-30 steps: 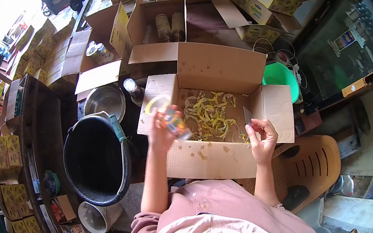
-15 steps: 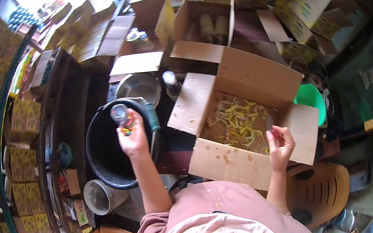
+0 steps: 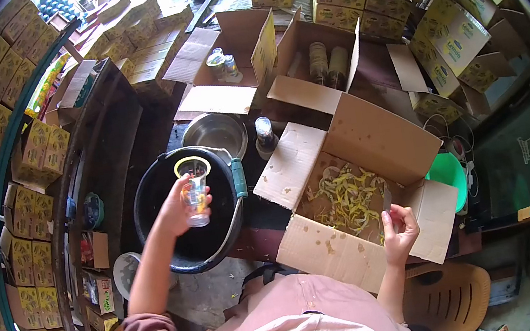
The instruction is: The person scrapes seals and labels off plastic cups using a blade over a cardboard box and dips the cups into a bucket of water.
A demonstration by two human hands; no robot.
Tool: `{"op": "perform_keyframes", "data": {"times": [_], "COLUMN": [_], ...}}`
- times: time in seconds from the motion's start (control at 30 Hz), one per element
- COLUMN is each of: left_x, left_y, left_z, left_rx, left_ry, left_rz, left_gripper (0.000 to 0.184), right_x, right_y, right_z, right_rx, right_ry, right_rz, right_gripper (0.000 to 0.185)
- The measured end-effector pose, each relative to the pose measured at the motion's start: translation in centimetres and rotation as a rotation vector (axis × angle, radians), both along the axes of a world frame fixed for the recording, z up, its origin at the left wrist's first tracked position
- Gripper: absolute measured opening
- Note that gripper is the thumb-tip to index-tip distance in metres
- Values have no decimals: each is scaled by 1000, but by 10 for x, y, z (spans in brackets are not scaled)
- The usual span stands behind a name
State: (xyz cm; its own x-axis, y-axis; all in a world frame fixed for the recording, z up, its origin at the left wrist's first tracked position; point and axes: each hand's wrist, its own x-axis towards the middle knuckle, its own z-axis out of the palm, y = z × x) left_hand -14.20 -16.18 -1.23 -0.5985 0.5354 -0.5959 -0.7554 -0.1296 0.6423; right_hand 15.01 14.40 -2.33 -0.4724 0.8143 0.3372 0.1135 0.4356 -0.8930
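My left hand (image 3: 183,207) is wrapped round a clear cup (image 3: 196,199) with a yellow rim and coloured print, held over the black bucket (image 3: 141,196). The cup tilts with its rim away from me. In my right hand (image 3: 401,231) a thin, narrow blade (image 3: 387,198) is pinched between the fingers, pointing up. That hand hovers at the near right side of an open cardboard box (image 3: 375,133). Curled yellow strips (image 3: 349,198) lie in a heap on the box floor.
A steel pot (image 3: 214,134) and a stack of cups (image 3: 266,137) stand behind the bucket. Farther back, open cartons hold cups (image 3: 224,66) and stacked cups (image 3: 318,62). A green basin (image 3: 449,180) is at right, a plastic chair (image 3: 456,298) below it. Shelved cartons (image 3: 29,219) line the left.
My left hand has turned the cup over, so its yellow rim now shows at the top instead of its base. My right hand stays by the box. The camera view has shifted slightly.
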Motion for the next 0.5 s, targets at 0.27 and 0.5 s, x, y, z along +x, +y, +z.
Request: {"op": "perform_keyframes", "data": {"times": [0.27, 0.5], "left_x": [-85, -136], "left_y": [81, 226], "left_z": [69, -22], "left_rx": [-921, -1230], "left_ry": [1280, 1553], "left_rz": [-767, -1325], "left_gripper": [63, 48], "right_x": [0, 0], "right_y": [-5, -24], "right_z": [7, 7], "right_rx": [20, 95], "right_ry": [-38, -115], "right_rz": [-40, -123], "right_gripper": [12, 12]}}
